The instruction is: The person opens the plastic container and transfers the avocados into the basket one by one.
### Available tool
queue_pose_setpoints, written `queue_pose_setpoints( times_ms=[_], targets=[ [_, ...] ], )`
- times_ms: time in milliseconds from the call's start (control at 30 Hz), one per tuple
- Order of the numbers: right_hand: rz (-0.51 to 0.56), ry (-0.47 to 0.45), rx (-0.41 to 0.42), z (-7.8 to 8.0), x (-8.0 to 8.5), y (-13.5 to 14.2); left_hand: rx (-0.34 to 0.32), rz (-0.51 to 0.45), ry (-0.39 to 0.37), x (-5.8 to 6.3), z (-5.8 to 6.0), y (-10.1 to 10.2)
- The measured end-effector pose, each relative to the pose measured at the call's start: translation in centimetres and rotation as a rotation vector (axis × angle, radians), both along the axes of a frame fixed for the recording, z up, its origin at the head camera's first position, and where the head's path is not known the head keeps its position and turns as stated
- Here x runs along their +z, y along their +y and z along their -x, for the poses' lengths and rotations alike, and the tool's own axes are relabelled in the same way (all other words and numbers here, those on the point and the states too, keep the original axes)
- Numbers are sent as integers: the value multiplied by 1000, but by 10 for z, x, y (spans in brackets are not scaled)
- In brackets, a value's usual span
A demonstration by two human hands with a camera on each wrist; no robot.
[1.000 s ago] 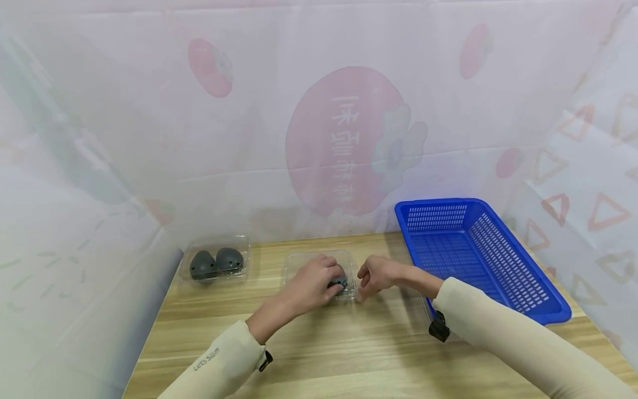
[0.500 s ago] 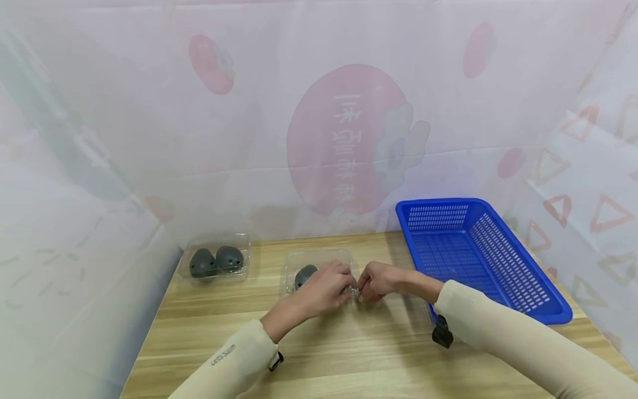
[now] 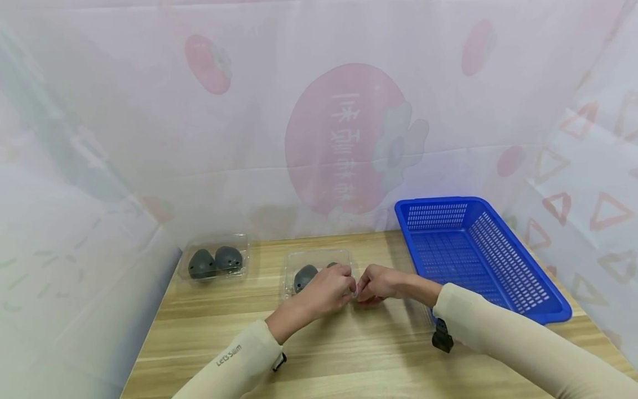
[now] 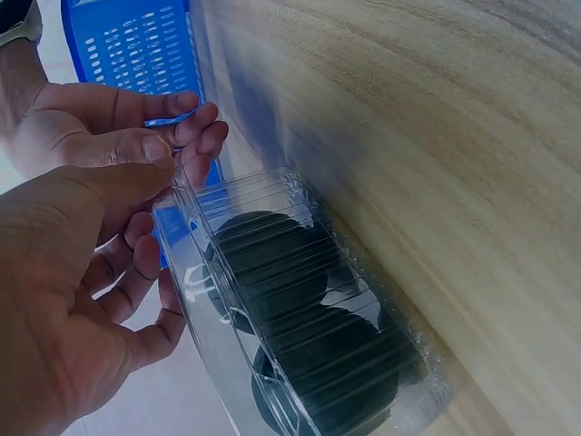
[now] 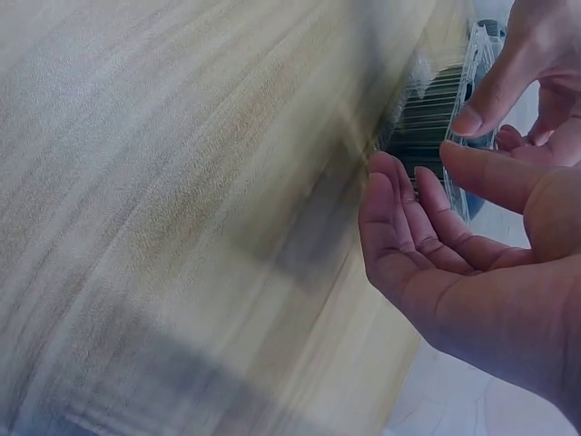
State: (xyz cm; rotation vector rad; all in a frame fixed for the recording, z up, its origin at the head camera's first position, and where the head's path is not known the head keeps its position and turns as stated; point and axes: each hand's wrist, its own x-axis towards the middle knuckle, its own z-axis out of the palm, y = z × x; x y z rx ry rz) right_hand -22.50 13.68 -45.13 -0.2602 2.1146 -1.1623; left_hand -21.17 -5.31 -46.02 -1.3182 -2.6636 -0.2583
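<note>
Our left grip (image 3: 326,289) pinches the clear box (image 3: 319,256) at its near right corner on the counter (image 3: 359,354), dark lumps (image 3: 304,276) inside; right grip (image 3: 381,282) is there too, can't tell if it's holding.

The plastic box (image 3: 319,257) is colourless, its egg-shaped pieces (image 3: 305,278) dark grey; basket (image 3: 443,252) blue, slotted; bench (image 3: 359,354) yellowish wood-grain; sleeves (image 3: 518,338) cream; whitish cloth (image 3: 239,138) printed with pink-red fruit.
</note>
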Motion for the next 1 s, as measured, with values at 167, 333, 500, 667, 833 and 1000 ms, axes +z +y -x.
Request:
queue_pose_setpoints(
  times_ms=[167,333,500,667,833,1000],
  targets=[
    [-10,-21,-23,-1,-1,-1,3,4,-13,0,1,3],
    [7,-40,-57,-2,-3,-2,5,-2,-8,0,1,6],
    [29,-43,-86,-4,-5,-2,17,-18,-11,1,1,7],
    [99,-56,-114,-6,-8,-2,14,-19,-11,1,2,7],
    [181,-76,-138,-8,-13,-2,11,-14,-30,1,4,6],
    [277,-114,-178,-10,-18,0,5,-26,-63,2,5,6]
  ],
)
